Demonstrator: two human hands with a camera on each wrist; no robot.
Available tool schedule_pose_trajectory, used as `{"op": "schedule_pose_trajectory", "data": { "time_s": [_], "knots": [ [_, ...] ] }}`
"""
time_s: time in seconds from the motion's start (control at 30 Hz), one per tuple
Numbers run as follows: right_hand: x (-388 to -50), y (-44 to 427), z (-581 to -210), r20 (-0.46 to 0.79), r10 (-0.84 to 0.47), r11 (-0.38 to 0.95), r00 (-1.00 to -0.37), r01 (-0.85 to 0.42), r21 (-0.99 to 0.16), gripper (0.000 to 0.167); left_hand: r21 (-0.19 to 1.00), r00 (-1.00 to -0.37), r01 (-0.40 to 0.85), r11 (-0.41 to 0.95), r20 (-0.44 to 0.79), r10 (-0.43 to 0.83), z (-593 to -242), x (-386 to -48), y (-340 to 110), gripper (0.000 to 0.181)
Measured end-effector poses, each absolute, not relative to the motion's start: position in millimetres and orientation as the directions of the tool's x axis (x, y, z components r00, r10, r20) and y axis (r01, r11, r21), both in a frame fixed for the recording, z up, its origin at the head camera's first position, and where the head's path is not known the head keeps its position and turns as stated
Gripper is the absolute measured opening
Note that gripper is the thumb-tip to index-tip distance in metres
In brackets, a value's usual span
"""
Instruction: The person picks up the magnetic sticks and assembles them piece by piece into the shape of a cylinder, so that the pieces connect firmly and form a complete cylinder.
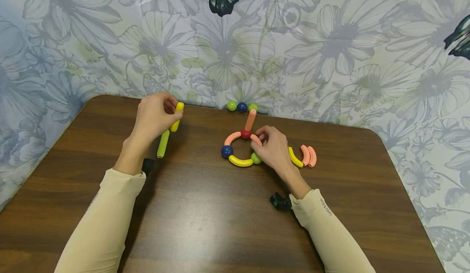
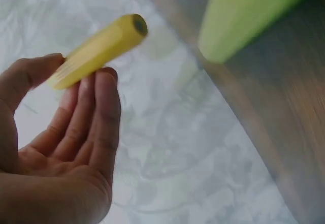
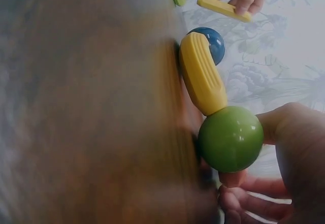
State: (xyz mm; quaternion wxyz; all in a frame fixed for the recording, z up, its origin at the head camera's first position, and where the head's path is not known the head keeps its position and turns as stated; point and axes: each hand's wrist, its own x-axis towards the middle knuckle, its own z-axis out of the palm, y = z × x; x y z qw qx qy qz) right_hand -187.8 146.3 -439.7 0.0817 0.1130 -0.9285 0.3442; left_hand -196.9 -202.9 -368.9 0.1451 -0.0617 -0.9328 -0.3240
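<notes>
From where I stand, the yellow rod (image 1: 175, 123) is up in the left hand (image 1: 156, 112), pinched near its top end between thumb and fingertips, with no wide gap left in that grip. Its long axis drops steeply from the fingers, the free end pointing down at the table (image 1: 198, 224) – held off the wood, as far as I can judge. Just below that grip, towards the wrist, a lime rod (image 1: 163, 144) lies close by.

The ring's blue ball (image 1: 227, 151) sits to the right of the left-hand grip, well apart from it. The right hand (image 1: 273, 148) is far nearer: it's at the ring itself, thumb and fingers closed around the pink curved piece (image 1: 255, 139) between the red ball (image 1: 246, 134) and the green ball (image 1: 256, 158). From that grip, the red ball is up and left, the green one just below, and the yellow curved piece (image 1: 240, 161) below and left. So any meeting of rod and ring turns on that sideways gap – left hand one side, ring and right hand the other.
</notes>
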Motion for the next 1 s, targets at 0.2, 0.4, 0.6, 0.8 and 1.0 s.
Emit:
{"op": "schedule_pose_trajectory", "data": {
  "time_s": [0.2, 0.4, 0.6, 0.8, 1.0],
  "knots": [
    [-198.2, 144.2, -444.2, 0.248, -0.241, 0.639, -0.938, -0.346, -0.687, 0.041, 0.642, -0.953, 0.271, 0.717, 0.284, 0.107, -368.8, -197.3, -182.9, 0.018],
    [-209.9, 140.3, -444.4, 0.24, -0.308, 0.564, -0.921, -0.38, -0.733, 0.041, 0.709, -0.946, 0.322, 0.628, 0.266, 0.184, -367.5, -194.6, -156.9, 0.018],
    [-213.0, 139.4, -443.4, 0.226, -0.322, 0.532, -0.919, -0.374, -0.76, 0.031, 0.762, -0.916, 0.395, 0.513, 0.284, 0.283, -364.0, -186.6, -135.0, 0.017],
    [-212.1, 140.6, -442.4, 0.218, -0.316, 0.531, -0.923, -0.363, -0.766, 0.029, 0.752, -0.885, 0.449, 0.483, 0.297, 0.359, -364.3, -180.5, -118.3, 0.021],
    [-210.7, 140.2, -443.6, 0.22, -0.305, 0.534, -0.926, -0.358, -0.766, 0.028, 0.732, -0.875, 0.466, 0.497, 0.298, 0.382, -367.0, -176.7, -111.6, 0.02]
  ]
}}
